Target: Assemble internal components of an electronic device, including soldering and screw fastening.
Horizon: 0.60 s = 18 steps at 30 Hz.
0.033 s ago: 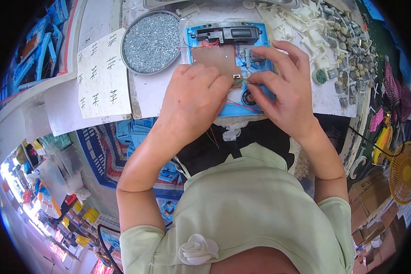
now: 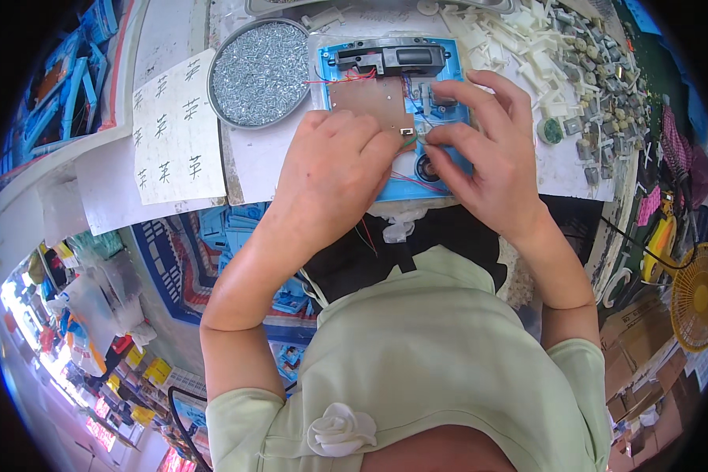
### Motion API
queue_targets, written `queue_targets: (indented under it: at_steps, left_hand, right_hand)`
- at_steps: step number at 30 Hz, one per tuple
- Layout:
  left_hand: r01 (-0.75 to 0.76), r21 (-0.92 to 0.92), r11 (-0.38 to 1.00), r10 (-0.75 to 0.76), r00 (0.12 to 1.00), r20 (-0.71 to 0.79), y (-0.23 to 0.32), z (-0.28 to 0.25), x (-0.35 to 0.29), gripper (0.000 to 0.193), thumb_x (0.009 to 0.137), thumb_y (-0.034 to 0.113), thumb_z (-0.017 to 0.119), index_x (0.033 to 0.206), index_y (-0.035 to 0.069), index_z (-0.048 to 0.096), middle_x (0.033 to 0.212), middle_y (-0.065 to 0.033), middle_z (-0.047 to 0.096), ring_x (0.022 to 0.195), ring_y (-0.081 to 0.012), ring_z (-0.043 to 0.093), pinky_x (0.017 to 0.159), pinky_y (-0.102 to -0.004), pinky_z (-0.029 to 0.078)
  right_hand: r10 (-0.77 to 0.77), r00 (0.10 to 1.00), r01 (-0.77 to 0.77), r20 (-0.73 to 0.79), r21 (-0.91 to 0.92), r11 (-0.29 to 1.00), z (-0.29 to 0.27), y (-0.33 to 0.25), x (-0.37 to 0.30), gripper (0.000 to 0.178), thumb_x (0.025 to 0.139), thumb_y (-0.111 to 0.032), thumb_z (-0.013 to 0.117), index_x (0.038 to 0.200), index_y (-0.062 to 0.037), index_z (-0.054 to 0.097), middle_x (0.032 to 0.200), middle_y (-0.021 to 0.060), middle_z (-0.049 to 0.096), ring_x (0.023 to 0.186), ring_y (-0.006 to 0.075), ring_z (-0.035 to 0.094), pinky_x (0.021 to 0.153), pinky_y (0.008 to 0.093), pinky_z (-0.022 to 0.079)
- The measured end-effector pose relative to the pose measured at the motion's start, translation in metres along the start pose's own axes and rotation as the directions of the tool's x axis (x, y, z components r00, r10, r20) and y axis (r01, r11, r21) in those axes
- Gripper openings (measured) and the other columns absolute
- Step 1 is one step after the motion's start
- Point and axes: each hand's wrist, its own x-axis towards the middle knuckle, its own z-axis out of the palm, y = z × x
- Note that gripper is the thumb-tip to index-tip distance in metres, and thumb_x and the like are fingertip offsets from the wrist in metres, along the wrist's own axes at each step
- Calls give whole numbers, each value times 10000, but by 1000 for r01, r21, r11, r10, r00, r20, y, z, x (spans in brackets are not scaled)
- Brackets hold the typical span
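Observation:
On the bench in front of me lies a light blue plastic housing [image 2: 407, 189] with a brown circuit board [image 2: 367, 96] in it. A long black part [image 2: 389, 59] crosses its far end. My left hand [image 2: 340, 161] rests over the board's near left, fingers curled, their tips partly hidden. At the board's right edge my right hand [image 2: 492, 153] pinches thumb and forefinger at the end of thin wires; its other fingers are raised. A short green wire [image 2: 409, 142] shows between the two hands, beside a small switch [image 2: 406, 131]. A round speaker-like part [image 2: 427, 168] sits under my right thumb.
A round tray of small metal screws [image 2: 261, 75] stands left of the housing, near a sheet with handwritten characters [image 2: 175, 130]. White plastic parts [image 2: 519, 47] and small metal-and-white pieces [image 2: 594, 86] are heaped at right. Blue housings fill a crate [image 2: 169, 271] below the bench.

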Motion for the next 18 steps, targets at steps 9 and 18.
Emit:
queue_targets:
  at_steps: [9,18]
  left_hand:
    - [-1,-6,1000,0,997,-82,1,4,-1,266,785,39,793,1025,88,691,831,-57,610,797,-275,615,734,-396,456]
    - [0,48,999,-1,1000,10,-4,0,-4,257,780,26,789,1014,81,698,878,-59,626,813,-275,625,743,-397,467]
  right_hand:
    - [-7,1000,7,-5,29,1000,4,0,2,179,704,-38,801,867,-73,736,1267,91,662,1244,411,507,886,452,515]
    - [-5,1000,5,-13,19,1000,2,1,1,175,703,-38,802,859,-78,733,1259,77,669,1242,402,510,875,444,519]
